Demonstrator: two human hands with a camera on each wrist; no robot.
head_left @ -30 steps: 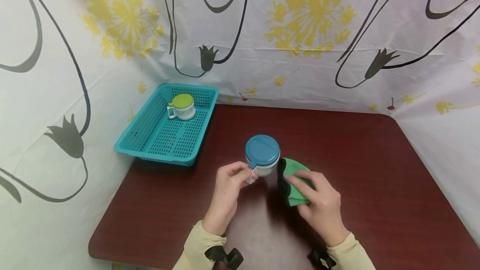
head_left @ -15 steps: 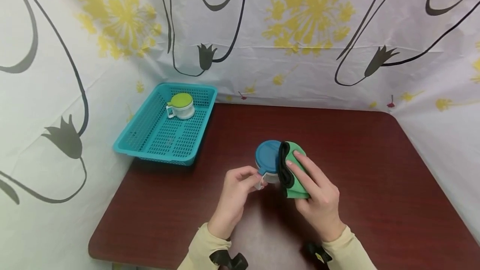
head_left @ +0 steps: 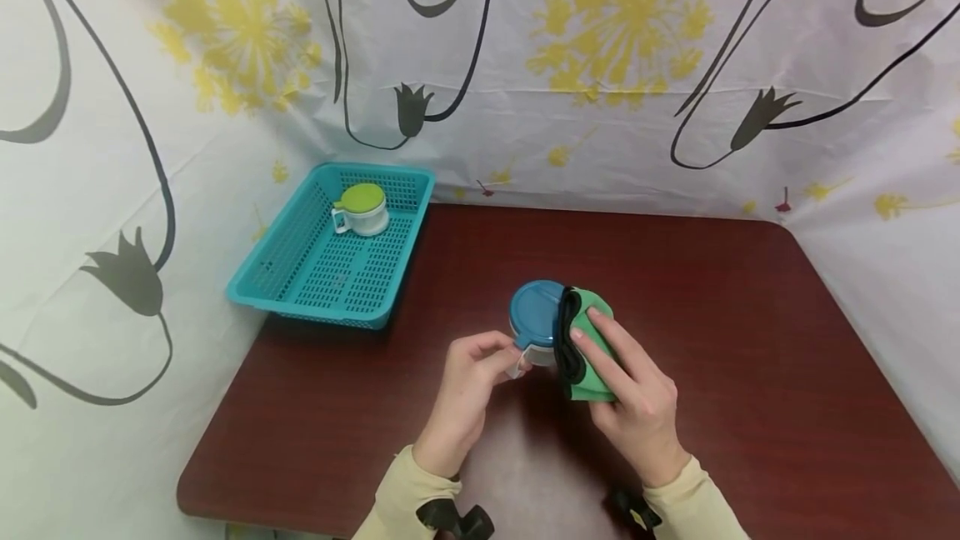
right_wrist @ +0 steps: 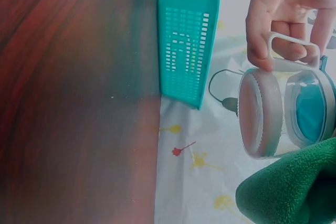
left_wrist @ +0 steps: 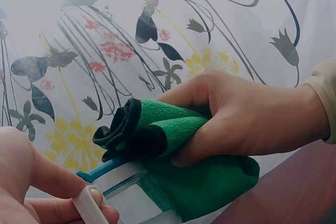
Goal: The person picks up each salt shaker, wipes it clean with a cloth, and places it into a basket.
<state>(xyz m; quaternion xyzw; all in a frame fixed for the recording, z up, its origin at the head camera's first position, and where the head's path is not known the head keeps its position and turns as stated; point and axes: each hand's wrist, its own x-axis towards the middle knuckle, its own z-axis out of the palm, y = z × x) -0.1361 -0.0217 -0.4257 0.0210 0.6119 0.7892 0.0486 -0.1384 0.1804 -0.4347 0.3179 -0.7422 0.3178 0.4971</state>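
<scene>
A clear jar with a blue lid [head_left: 536, 312] and a white handle [right_wrist: 294, 51] is held up over the table. My left hand [head_left: 468, 398] grips that handle between thumb and fingers. In my right hand [head_left: 637, 398] is a folded green cloth [head_left: 596, 373] with black edging, pinched between thumb and fingers. The cloth lies against the jar's right side and covers part of the lid. In the left wrist view the cloth [left_wrist: 226, 187] hangs along the jar's wall. The right wrist view shows the jar's ribbed base [right_wrist: 254, 114] and see-through side.
A turquoise basket [head_left: 330, 317] stands at the table's back left. Inside it sits a white jar with a lime-green lid [head_left: 362, 198]. The dark red table [head_left: 712, 298] ends at a floral curtain [head_left: 487, 40] behind and at both sides.
Both hands have moved: the jar shifted slightly right and toward me, and the cloth went from beside the jar up against its side and lid. Over the last half second little differs.
</scene>
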